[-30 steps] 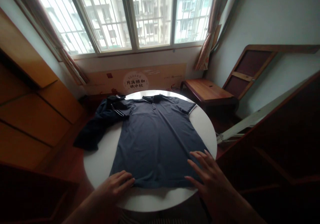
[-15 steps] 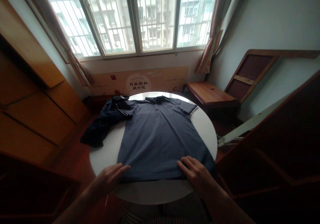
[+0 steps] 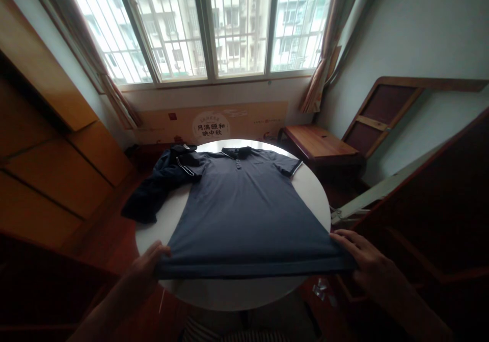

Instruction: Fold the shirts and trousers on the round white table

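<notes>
A dark blue-grey polo shirt [image 3: 244,214] lies front side up on a round white table [image 3: 229,296], its collar at the far edge. My left hand [image 3: 151,260] grips the left corner of its hem. At the opposite corner, my right hand [image 3: 361,255] has its fingers closed on the fabric. Between them the hem is stretched taut and reaches past the table on both sides. Dark bunched clothing [image 3: 160,184] sits at the table's left, partly under the shirt's sleeve and hanging over the edge.
A low wooden stool or bench [image 3: 321,142] stands beyond the table to the right. Wooden cabinets [image 3: 76,179] line the left side. A printed box or banner [image 3: 252,123] leans below the barred window [image 3: 237,31]. A dark wooden panel [image 3: 431,230] rises close on the right.
My hands have moved apart, left hand to the left and right hand to the right. Both now hold the hem corners, and the shirt's lower part is spread wider and pulled taut.
</notes>
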The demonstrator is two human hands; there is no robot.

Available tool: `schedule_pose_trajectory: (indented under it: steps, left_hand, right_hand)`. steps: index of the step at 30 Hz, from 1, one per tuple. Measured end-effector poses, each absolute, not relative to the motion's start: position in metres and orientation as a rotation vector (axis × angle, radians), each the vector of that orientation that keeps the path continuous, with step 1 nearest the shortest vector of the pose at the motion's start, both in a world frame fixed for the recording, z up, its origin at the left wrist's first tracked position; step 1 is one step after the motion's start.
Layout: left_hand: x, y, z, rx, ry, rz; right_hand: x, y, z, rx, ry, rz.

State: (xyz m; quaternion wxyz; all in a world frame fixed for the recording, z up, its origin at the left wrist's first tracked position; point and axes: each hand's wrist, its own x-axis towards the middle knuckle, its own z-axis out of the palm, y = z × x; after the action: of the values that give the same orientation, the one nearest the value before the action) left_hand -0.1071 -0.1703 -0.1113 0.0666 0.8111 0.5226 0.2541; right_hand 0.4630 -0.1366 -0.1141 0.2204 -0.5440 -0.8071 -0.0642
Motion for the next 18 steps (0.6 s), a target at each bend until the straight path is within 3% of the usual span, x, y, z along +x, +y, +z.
schedule_pose_trajectory:
  steps: [9, 18]
  left_hand:
    - [-0.108, -0.183, -0.11, 2.347, 1.526, 0.588]
    - [-0.087, -0.173, -0.089, 2.313, 1.38, 0.443]
  right_hand:
    - [0.476, -0.142, -0.133, -1.504, -2.305, 0.188]
    - [0.446, -0.154, -0.116, -1.46, -2.0, 0.842]
